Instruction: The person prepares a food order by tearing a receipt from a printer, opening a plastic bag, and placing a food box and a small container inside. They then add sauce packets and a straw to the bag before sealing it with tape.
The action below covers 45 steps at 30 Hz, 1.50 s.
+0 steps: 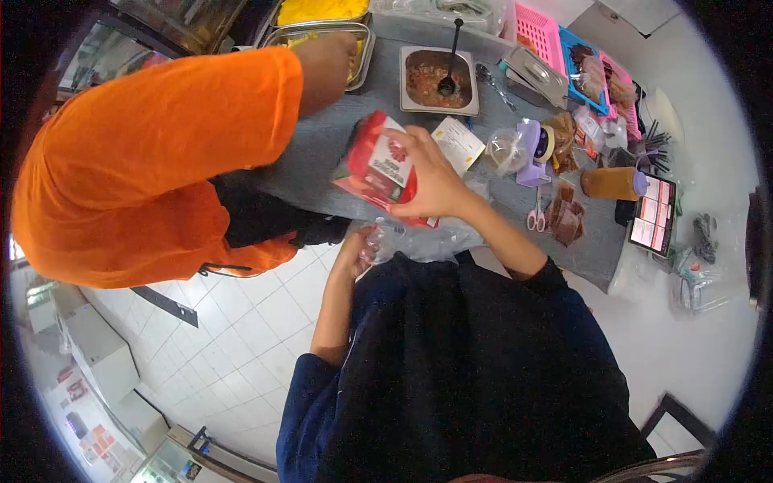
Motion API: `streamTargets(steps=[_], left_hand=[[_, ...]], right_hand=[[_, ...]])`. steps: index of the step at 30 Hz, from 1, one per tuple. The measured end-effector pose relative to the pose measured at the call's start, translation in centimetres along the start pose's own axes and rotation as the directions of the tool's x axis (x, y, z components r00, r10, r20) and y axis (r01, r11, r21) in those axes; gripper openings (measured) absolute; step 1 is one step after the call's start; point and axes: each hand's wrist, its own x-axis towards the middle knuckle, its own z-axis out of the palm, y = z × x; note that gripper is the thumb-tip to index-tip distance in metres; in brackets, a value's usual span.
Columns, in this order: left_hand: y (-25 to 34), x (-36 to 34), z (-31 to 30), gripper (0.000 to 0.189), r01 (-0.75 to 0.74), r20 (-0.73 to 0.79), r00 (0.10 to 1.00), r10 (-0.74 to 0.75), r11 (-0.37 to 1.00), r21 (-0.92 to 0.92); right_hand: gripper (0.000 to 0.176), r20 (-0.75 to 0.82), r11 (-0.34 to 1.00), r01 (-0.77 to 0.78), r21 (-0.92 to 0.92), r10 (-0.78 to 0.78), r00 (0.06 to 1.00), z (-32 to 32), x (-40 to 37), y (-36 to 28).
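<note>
My right hand [431, 177] is closed around a red and white printed box [378, 169], held tilted above the table's front edge. Lower down, my left hand [366, 248] grips a clear plastic bag [435, 240] that spreads in front of my body, below the box. A white and yellow printed paper [458, 145] lies just behind my right hand. Beyond it stands a steel pan [439, 80] of chopped red food with a black ladle [448, 84] in it.
At the left, a co-worker in an orange shirt [161, 137] reaches into a metal tray [367, 64]. On the right are a tape dispenser [531, 153], pink scissors [537, 211], a sauce bottle [609, 183], a tablet [653, 213] and a pink basket [538, 32].
</note>
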Motion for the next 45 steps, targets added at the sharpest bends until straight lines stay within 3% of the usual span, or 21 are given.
streamTargets(steps=[4, 6, 9, 12, 14, 16, 19, 23, 25, 27, 29, 31, 32, 34, 35, 36, 38, 39, 42, 44, 45], left_hand=[[1.0, -0.3, 2.8, 0.022, -0.041, 0.094, 0.993, 0.07, 0.958, -0.283], [1.5, 0.8, 3.1, 0.03, -0.022, 0.299, 0.94, 0.167, 0.901, -0.433], [3.4, 1.0, 4.7, 0.042, 0.121, 0.529, 0.772, 0.352, 0.736, -0.666], [5.9, -1.2, 7.2, 0.043, 0.357, 0.681, 0.598, 0.422, 0.621, -0.698], [5.9, -1.4, 7.7, 0.042, 0.077, 0.507, 0.785, 0.356, 0.756, -0.65], [4.8, 0.0, 6.9, 0.042, -0.231, 0.259, 0.894, 0.364, 0.873, -0.429], [2.5, 1.1, 4.6, 0.041, -0.114, 0.445, 0.828, 0.34, 0.88, -0.462], [1.6, 1.3, 5.1, 0.039, -0.057, 0.346, 0.877, 0.333, 0.788, -0.613], [3.2, 1.7, 5.2, 0.035, -0.066, 0.243, 0.922, 0.302, 0.742, -0.668], [5.1, 2.0, 4.5, 0.028, 0.12, 0.442, 0.831, 0.339, 0.667, -0.736], [6.6, 3.4, 3.6, 0.021, 0.361, 0.591, 0.689, 0.42, 0.509, -0.782], [7.5, 1.7, 6.2, 0.023, 0.332, 0.685, 0.625, 0.374, 0.667, -0.667], [7.8, 0.6, 7.6, 0.024, 0.309, 0.729, 0.593, 0.342, 0.739, -0.598], [7.7, -0.6, 9.2, 0.031, -0.107, 0.52, 0.812, 0.264, 0.944, -0.311], [7.4, -0.7, 9.8, 0.036, -0.265, 0.38, 0.883, 0.276, 0.961, -0.083], [7.0, -0.4, 10.6, 0.039, -0.361, 0.352, 0.877, 0.326, 0.932, 0.039], [6.4, 0.4, 12.3, 0.047, -0.513, 0.312, 0.849, 0.427, 0.808, 0.288], [6.5, 1.0, 12.6, 0.05, -0.5, 0.388, 0.845, 0.369, 0.801, 0.328], [5.0, -0.8, 16.1, 0.05, -0.455, 0.57, 0.794, 0.213, 0.829, 0.325], [4.6, -4.1, 17.4, 0.052, -0.382, 0.69, 0.72, 0.074, 0.872, 0.305], [4.5, -5.5, 17.8, 0.053, -0.342, 0.742, 0.67, 0.007, 0.89, 0.3]], right_hand=[[0.103, -0.113, 0.954, -0.093, 0.286, 0.13, 0.985, 3.0, -4.3, 2.6], [0.103, -0.177, 0.944, -0.087, 0.318, 0.149, 0.973, 4.8, -6.5, 4.4], [0.099, -0.05, 0.962, -0.164, 0.218, 0.179, 0.983, 3.2, -8.5, 5.0], [0.095, -0.018, 0.978, -0.209, 0.002, 0.209, 0.978, -0.1, -9.2, 4.5], [0.094, -0.081, 0.972, -0.23, -0.047, 0.226, 0.971, -2.1, -8.9, 4.0], [0.095, -0.232, 0.972, -0.235, -0.006, 0.227, 0.946, -3.3, -8.1, 3.4], [0.099, -0.447, 0.955, -0.296, 0.028, 0.277, 0.851, -2.7, -6.8, 2.4], [0.105, -0.523, 0.943, -0.271, 0.195, 0.334, 0.784, 3.7, -6.6, 4.1], [0.105, -0.359, 0.883, -0.277, 0.38, 0.416, 0.836, 5.6, -8.0, 4.7], [0.103, -0.144, 0.778, -0.318, 0.543, 0.459, 0.877, 7.1, -9.7, 5.8], [0.101, 0.028, 0.89, -0.289, 0.351, 0.299, 0.954, 4.4, -9.4, 4.8], [0.096, 0.129, 0.963, -0.167, 0.21, 0.142, 0.981, 3.0, -9.4, 5.1], [0.093, 0.171, 0.985, -0.163, 0.053, 0.152, 0.973, 2.1, -9.2, 4.7], [0.088, 0.24, 0.957, -0.122, -0.262, 0.188, 0.952, -0.6, -8.2, 3.1], [0.08, 0.245, 0.95, -0.063, -0.307, 0.142, 0.959, -1.3, -8.1, 3.3], [0.081, 0.313, 0.944, 0.043, -0.326, 0.065, 0.948, -1.7, -8.0, 3.4], [0.081, 0.447, 0.907, 0.25, -0.338, -0.079, 0.891, -2.1, -8.1, 3.5], [0.075, 0.501, 0.905, 0.305, -0.296, -0.124, 0.857, -1.7, -8.2, 3.4], [0.065, 0.545, 0.89, 0.273, -0.365, -0.033, 0.838, 2.2, -10.5, 4.2], [0.057, 0.442, 0.987, 0.026, -0.157, 0.047, 0.896, 5.1, -11.8, 6.5], [0.057, 0.34, 0.983, -0.178, 0.04, 0.154, 0.928, 5.8, -11.8, 6.3]])
